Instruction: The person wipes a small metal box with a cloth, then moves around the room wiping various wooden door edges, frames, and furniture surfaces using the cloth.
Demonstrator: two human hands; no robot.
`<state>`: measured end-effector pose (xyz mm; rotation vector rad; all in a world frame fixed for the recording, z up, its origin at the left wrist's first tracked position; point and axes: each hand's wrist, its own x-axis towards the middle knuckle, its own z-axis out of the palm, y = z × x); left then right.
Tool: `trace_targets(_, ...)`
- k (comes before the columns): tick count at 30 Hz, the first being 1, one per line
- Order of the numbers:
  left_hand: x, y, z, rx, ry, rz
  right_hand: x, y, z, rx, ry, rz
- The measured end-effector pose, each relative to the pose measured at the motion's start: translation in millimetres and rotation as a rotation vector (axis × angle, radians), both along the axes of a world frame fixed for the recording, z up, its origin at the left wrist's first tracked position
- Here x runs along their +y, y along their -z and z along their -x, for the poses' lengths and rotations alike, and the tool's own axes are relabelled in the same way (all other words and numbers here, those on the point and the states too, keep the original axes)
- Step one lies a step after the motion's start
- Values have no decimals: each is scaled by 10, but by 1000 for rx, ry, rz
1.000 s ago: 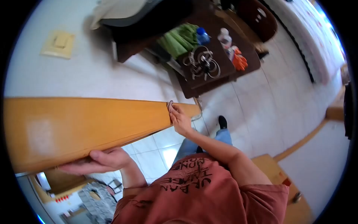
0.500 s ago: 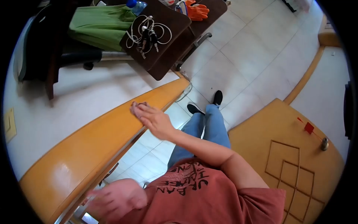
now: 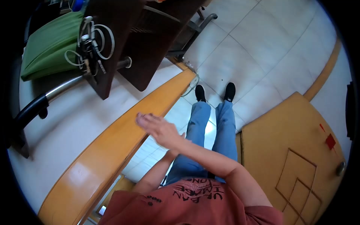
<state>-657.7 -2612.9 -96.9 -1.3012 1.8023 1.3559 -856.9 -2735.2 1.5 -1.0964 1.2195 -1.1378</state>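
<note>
My right hand [image 3: 159, 129] reaches across to a long varnished wooden ledge [image 3: 123, 131]. Its fingers are bent around what looks like a small greyish-pink cloth [image 3: 141, 120], mostly covered by the fingertips. Whether the cloth touches the wood I cannot tell. My left hand [image 3: 183, 138] is beneath the right wrist, close to my thigh. Only a bit of it shows, and its fingers are largely hidden behind the right forearm.
Past the ledge, a dark brown board [image 3: 116, 33] carries tangled white cables [image 3: 99, 41], near a green cushion [image 3: 52, 47] and a metal armrest [image 3: 67, 85]. At right is a wooden door [image 3: 270, 138] with a knob [image 3: 340, 168]. Tiled floor [image 3: 255, 56] lies around my feet.
My left hand has swung from the lower left to beneath my right wrist. The right hand stays by the ledge. The view has shifted, with the board and cushion now further left.
</note>
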Motion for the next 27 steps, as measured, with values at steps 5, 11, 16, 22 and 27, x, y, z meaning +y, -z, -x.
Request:
trace_targets(5,160,606,330,-115,183,109,44,1292,23,-2,81,-270)
trace_targets(11,20,698,315,61,272,453,-2,1099,37,56,137,-168)
trace_targets(16,-90,646,575,-340,406,189,-25,1954,-70,158,120,-379)
trace_targets(22,29,874,213,-82,352,384,-68,1875,-138,116,210,-171)
trace_targets(27,-182,664,574,-382,458,221,-114,2249,41,110,153,-367)
